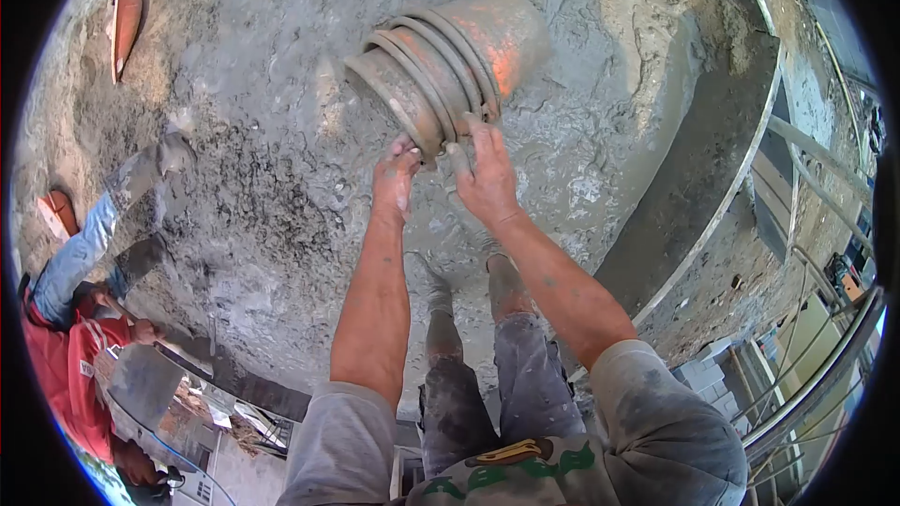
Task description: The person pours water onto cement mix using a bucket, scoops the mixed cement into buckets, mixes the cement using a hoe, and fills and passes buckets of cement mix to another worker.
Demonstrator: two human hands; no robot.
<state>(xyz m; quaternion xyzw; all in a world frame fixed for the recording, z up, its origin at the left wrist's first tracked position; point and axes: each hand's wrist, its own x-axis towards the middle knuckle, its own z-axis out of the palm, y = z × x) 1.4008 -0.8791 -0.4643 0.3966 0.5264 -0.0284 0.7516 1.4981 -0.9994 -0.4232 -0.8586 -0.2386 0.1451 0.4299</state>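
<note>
A stack of nested buckets (408,84), caked in grey cement with orange showing through, lies on its side on wet concrete (309,131). My left hand (396,176) is closed on the rim of the nearest bucket, at its lower edge. My right hand (485,169) is closed at the lower edge of the rims just to the right, its fingertips against them. Both arms reach forward, and cement smears the fingers. Where the fingers curl behind the rims, they are hidden.
My boots stand in the wet concrete. At left is a co-worker in a red shirt (80,365). Orange bucket-like objects (126,28) lie at far left. A curved formwork edge (722,206) runs along the right, with metal bars (825,169) beyond it.
</note>
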